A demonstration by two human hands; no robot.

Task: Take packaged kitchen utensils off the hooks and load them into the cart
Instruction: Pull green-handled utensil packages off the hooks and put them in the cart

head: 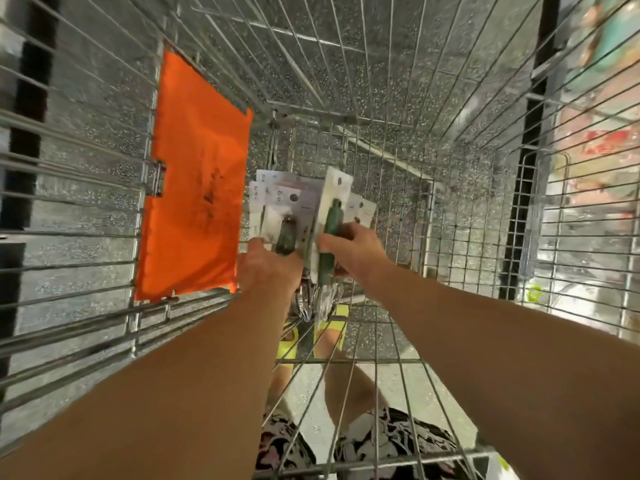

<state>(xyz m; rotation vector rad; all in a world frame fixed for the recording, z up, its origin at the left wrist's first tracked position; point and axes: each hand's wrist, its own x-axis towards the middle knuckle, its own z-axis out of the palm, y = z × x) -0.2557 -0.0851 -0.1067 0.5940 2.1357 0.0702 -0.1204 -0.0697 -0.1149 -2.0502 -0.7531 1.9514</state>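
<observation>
Hands: left hand [268,268] grips packaged utensils [277,216]; right hand [349,247] grips green-handled pack [332,216]
Cart [381,140]: wire, both hands inside
Orange panel [201,174]: left wall

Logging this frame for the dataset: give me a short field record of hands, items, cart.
left hand: grips a bunch of carded packs
right hand: grips a green-handled utensil pack
packs position: held together inside the cart, above its wire floor
pack contents: green handles, metal ends below the hands; type unclear from blur
cart side: orange sheet on the left wall
below cart: person's legs and yellow shoes seen through the wire
</observation>
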